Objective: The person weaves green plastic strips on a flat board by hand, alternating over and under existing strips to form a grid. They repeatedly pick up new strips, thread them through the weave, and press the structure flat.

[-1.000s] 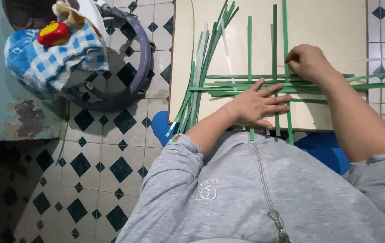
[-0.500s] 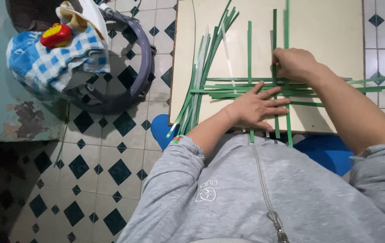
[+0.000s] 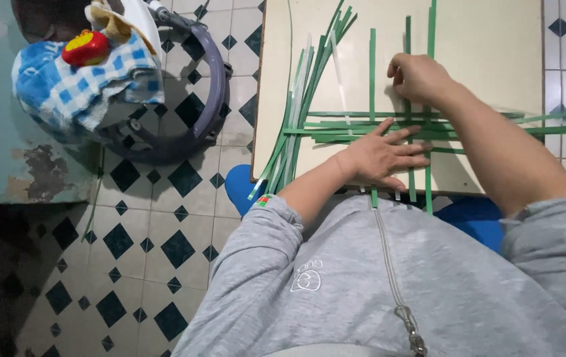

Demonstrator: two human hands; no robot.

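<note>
We press our left hand [image 3: 383, 153] flat, fingers spread wide, on a lattice of thin green strips [image 3: 389, 125] laid on a smooth cream board [image 3: 488, 46]. The palm grips nothing; it only weighs down the place where the long crosswise strips meet the upright ones. The strips look like stiff, glossy ribbon, narrow and straight-edged, and several of them run out from under our fingertips toward the right until they overhang the board's edge.

Just beyond those fingertips, our right hand [image 3: 420, 77] is curled into a narrow pinch on one upright green strip [image 3: 407, 39], the fingers bunched close about it where it meets the crosswise ones. A second upright strip stands just right of that pinch, and another stands well to its left, both flat on the board.

Left of the flat palm lies a loose sheaf of spare strips [image 3: 309, 99], fanned slantwise, green mixed with a few pale ones, their lower ends sticking past the board's near edge.

Our soft grey zipped sweatshirt [image 3: 389, 284] fills the foreground. Far to the left of both hands, over a tiled floor [image 3: 130, 264] of white squares and dark diamonds, sits a blue-and-white checked cloth [image 3: 78, 86] with a rounded red toy [image 3: 86, 47] upon it.
</note>
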